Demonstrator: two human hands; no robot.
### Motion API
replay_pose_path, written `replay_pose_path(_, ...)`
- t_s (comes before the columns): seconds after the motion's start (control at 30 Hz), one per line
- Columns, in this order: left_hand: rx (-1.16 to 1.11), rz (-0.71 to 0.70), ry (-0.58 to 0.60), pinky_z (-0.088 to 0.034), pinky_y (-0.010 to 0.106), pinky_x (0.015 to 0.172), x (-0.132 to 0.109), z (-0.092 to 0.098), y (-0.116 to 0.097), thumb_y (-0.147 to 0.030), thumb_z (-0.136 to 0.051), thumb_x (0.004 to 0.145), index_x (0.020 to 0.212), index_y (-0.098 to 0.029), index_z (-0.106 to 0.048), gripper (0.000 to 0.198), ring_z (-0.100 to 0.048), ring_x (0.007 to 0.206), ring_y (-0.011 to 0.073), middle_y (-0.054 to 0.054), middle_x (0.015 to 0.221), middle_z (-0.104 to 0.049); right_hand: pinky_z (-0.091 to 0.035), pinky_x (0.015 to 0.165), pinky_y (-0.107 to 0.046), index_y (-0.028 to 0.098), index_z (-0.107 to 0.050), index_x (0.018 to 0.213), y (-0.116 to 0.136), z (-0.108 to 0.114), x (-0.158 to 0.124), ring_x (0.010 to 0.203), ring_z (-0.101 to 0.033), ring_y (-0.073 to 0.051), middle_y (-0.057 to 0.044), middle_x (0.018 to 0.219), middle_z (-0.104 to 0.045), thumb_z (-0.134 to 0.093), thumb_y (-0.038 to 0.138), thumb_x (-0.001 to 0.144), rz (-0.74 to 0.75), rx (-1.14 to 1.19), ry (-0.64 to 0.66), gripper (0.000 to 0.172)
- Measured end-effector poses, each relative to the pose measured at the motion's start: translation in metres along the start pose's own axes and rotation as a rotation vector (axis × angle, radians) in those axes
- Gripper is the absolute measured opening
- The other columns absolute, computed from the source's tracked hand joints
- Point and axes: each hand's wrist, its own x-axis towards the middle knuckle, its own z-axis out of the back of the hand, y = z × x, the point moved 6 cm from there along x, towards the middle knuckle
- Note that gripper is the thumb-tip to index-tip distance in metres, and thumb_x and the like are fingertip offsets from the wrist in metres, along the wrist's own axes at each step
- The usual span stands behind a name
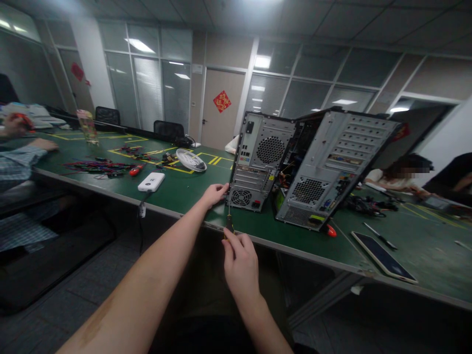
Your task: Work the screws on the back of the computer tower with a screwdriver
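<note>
A grey computer tower stands on the green table with its rear panel facing me. My left hand rests with fingers curled against the lower left corner of that case. My right hand is closed around the black and yellow handle of a screwdriver, whose thin shaft points up at the bottom rear edge of the tower. A second grey case leans beside it on the right, its side open.
On the table lie a white box with a cable, a small white fan, coloured wires and tools, a red-handled tool, a phone and a pen. People sit at left and far right.
</note>
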Motion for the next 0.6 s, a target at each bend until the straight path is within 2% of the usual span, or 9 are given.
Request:
replay_pose_path(0.17, -0.001, 0.001, -0.003, -0.060, 0.035, 0.080, 0.000, -0.001, -0.003, -0.081, -0.079, 0.074, 0.092, -0.012, -0.078, 0.071, -0.073, 0.099, 0.0269, 0.014, 0.098, -0.079, -0.058, 0.086, -0.036, 0.017, -0.076, 0.132, -0.002, 0.003, 0.003, 0.093, -0.072, -0.025, -0.011, 0.102, -0.076, -0.051, 0.029, 0.112, -0.056, 0.064, -0.016, 0.035)
replay_pose_path(0.37, 0.003, -0.001, -0.005, -0.059, 0.032, 0.077, 0.001, 0.001, -0.001, -0.081, -0.079, 0.073, 0.092, -0.013, -0.078, 0.071, -0.073, 0.100, 0.0268, 0.013, 0.099, -0.079, -0.058, 0.075, -0.032, 0.017, -0.071, 0.130, -0.011, -0.004, 0.002, 0.076, -0.073, -0.021, -0.009, 0.103, -0.080, -0.057, 0.036, 0.109, -0.180, 0.179, -0.010, 0.031)
replay_pose_path(0.6, -0.012, 0.011, -0.014, -0.058, 0.031, 0.077, 0.001, 0.000, 0.000, -0.073, -0.081, 0.078, 0.090, -0.014, -0.078, 0.061, -0.073, 0.099, 0.0258, 0.012, 0.097, -0.080, -0.058, 0.085, -0.037, 0.019, -0.073, 0.125, -0.003, 0.002, 0.001, 0.095, -0.072, -0.026, -0.011, 0.103, -0.074, -0.056, 0.031, 0.108, -0.075, 0.068, -0.049, 0.027)
